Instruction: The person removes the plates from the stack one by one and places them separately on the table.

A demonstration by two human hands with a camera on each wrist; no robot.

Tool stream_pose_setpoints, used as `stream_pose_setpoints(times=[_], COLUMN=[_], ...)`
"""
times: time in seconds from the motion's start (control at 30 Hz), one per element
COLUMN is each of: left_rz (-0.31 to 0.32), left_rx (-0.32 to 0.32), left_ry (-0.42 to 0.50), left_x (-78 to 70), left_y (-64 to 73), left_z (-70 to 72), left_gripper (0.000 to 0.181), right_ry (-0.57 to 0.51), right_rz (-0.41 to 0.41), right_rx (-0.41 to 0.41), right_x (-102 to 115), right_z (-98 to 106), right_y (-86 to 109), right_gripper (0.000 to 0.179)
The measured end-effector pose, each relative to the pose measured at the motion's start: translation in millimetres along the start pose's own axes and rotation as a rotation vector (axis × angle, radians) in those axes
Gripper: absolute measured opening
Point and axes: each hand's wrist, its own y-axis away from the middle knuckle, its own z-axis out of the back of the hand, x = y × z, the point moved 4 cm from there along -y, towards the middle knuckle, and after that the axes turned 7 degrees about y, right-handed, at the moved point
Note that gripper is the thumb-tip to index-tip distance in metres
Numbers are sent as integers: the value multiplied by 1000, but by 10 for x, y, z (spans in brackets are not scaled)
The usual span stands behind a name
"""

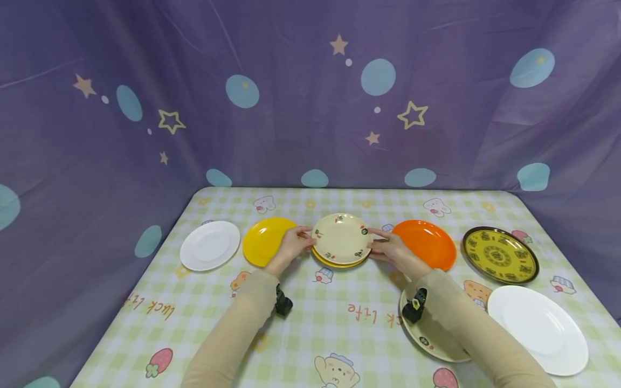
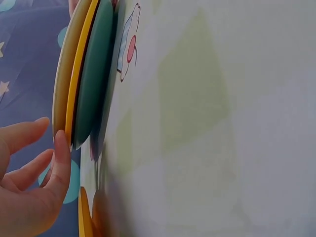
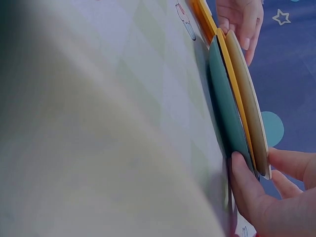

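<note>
A cream plate with small printed motifs (image 1: pixel 342 240) lies on top of a stack at the table's far middle. Under it shows the rim of a yellow plate (image 2: pixel 81 64), and lowest a green plate (image 2: pixel 96 74). My left hand (image 1: pixel 292 245) is at the stack's left edge, one fingertip touching the cream and yellow rims. On the opposite side my right hand (image 1: pixel 394 251) grips the edge, with one digit against the green plate and a finger at the cream rim. Both wrist views show the stack edge-on, low over the cloth.
A white plate (image 1: pixel 210 246) and a yellow plate (image 1: pixel 267 237) stand left. To the right are an orange plate (image 1: pixel 427 242), a dark-rimmed patterned plate (image 1: pixel 499 254) and a large white plate (image 1: pixel 536 328). Another cream plate (image 1: pixel 429 334) is partly under my right forearm.
</note>
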Motion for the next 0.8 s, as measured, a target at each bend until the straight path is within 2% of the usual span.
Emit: stream_pose_setpoints(times=[0.37,0.6,0.8], left_rz=[22,56,54], left_rx=[-15,-47,-64], left_ry=[-38,-54,-38], left_x=[14,32,52], left_y=[-18,-33,-32], left_z=[-66,-78,-78], left_gripper=[41,42,41], right_ry=[8,-25,-2], right_rz=[-12,51,-2], right_rx=[-19,40,6], right_x=[9,-50,-2], right_z=[10,45,-1], right_y=[7,-52,2], right_gripper=[54,54,54])
